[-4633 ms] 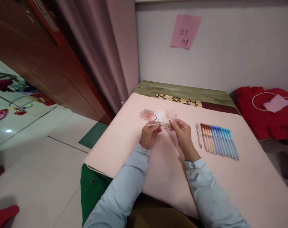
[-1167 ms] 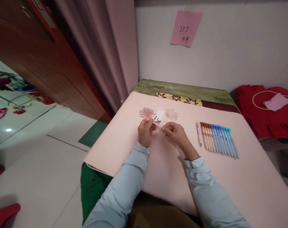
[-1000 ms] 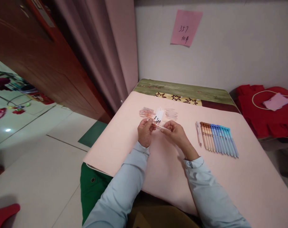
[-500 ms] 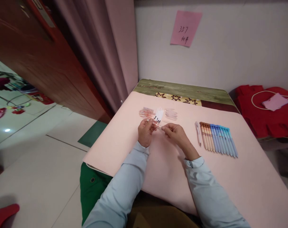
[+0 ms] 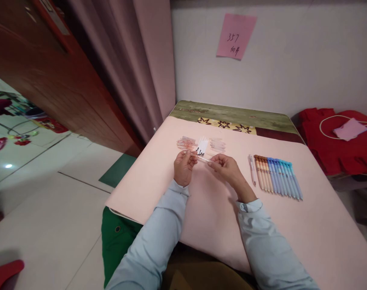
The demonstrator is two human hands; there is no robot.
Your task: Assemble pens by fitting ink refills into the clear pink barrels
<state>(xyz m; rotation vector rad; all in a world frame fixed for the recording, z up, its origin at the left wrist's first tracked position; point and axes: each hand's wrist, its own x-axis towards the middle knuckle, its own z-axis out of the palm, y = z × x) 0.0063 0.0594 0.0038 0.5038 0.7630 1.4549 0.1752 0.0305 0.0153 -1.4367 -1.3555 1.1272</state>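
Note:
My left hand (image 5: 183, 165) is closed, thumb and fingers pinching what looks like a small pen barrel, mostly hidden by the fingers. A thin white pen refill (image 5: 204, 159) spans the gap between both hands, and my right hand (image 5: 224, 166) pinches its right end. Just beyond the hands lies a bundle of white refills (image 5: 203, 144) with dark ends. Left of them is a pile of clear, reddish-printed pen barrels (image 5: 186, 143); to their right sits a pile of pale, see-through pen parts (image 5: 217, 146).
At the right, a row of assembled pens (image 5: 278, 177) in brown, blue and turquoise lies beside a single whitish pen (image 5: 252, 170). Pale pink cloth (image 5: 153, 177) covers the table. Beyond its right edge is a red cloth (image 5: 328, 149); a pink note (image 5: 236, 36) hangs on the wall.
My right hand has shifted slightly right, away from the left. A longer white stretch of refill shows between the hands, where a reddish clear part showed before.

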